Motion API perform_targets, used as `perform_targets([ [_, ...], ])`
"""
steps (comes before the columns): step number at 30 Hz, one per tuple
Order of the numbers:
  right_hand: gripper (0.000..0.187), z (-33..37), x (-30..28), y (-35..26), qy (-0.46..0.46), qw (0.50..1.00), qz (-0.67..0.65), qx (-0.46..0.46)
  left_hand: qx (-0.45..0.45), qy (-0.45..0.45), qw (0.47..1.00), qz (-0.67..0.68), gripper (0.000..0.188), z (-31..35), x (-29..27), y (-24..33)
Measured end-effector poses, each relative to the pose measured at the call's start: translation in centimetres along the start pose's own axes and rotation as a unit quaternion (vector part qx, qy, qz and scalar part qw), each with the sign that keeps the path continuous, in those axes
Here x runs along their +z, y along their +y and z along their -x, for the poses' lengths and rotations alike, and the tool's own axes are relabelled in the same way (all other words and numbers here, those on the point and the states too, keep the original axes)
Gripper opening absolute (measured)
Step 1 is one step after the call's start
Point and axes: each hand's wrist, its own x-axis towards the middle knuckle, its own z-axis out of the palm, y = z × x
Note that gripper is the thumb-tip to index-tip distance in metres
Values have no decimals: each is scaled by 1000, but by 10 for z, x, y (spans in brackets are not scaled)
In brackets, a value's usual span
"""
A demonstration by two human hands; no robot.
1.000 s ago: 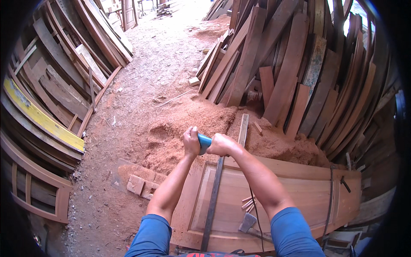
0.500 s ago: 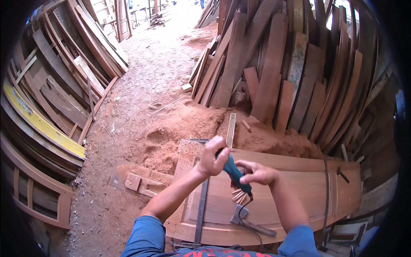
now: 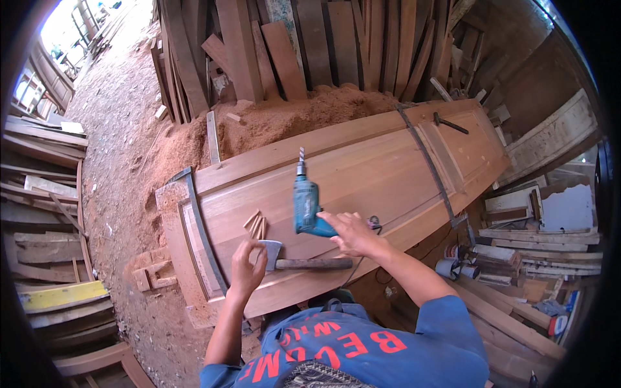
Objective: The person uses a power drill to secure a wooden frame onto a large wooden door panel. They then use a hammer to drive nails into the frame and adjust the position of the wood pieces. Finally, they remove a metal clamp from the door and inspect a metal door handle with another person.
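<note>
My right hand [image 3: 356, 234] grips the handle of a teal power drill [image 3: 306, 204], its bit pointing away from me above a panelled wooden door [image 3: 369, 174]. Close to the head of a hatchet [image 3: 272, 253], my left hand [image 3: 247, 270] is closed with thumb and finger curled together; whatever they may pinch is too small to make out. The hatchet lies on the door, wooden handle toward the right. Several short wooden dowels [image 3: 257, 224] rest just beyond my left hand. A dark cord runs down beside the hatchet handle.
Dark metal bar clamps cross the door at its left end [image 3: 206, 236] and right part [image 3: 428, 163]. A dark bar-like tool [image 3: 451, 124] lies at the far right. Sawdust [image 3: 259, 126] is heaped behind, below leaning planks [image 3: 317, 45]. Scrap wood [image 3: 543, 242] fills the right.
The view has swung right. The drill, held in both hands before, is now in my right hand alone with its bit pointing away. My left hand has come down near the hatchet head.
</note>
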Motion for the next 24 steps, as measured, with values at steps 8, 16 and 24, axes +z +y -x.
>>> perform_targets([
  [8,74,66,18,138,6,985,75,153,-191,-25,981,-38,9,126,32,-7],
  [16,75,86,25,176,9,964,-24,265,-188,6,976,-112,21,106,63,-31],
  [24,81,102,-1,199,130,942,-45,305,-242,-50,925,-288,81,-35,97,-95],
])
